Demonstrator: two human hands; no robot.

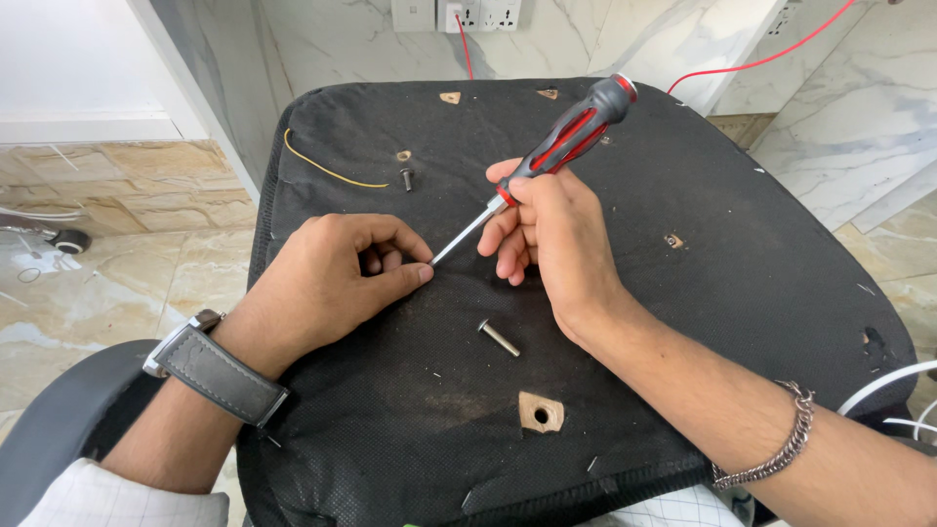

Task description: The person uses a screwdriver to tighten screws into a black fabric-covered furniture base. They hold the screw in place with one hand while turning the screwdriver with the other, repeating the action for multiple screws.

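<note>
My right hand (547,239) grips a red and grey screwdriver (571,137) near the base of its handle, with the metal shaft slanting down to the left. My left hand (337,278), with a dark-strapped watch on the wrist, pinches at the shaft's tip between thumb and forefinger; whatever sits at the tip is hidden by the fingers. Both hands rest over the black fabric underside of an upturned chair seat (683,293). A loose silver bolt (499,338) lies on the fabric just below my hands.
A second bolt (407,178) stands in a hole near the seat's far left. Bare wooden holes show at the near middle (541,413) and right (673,240). A yellow wire (332,174) lies on the fabric. Wall sockets with a red cable are behind; tiled floor lies to the left.
</note>
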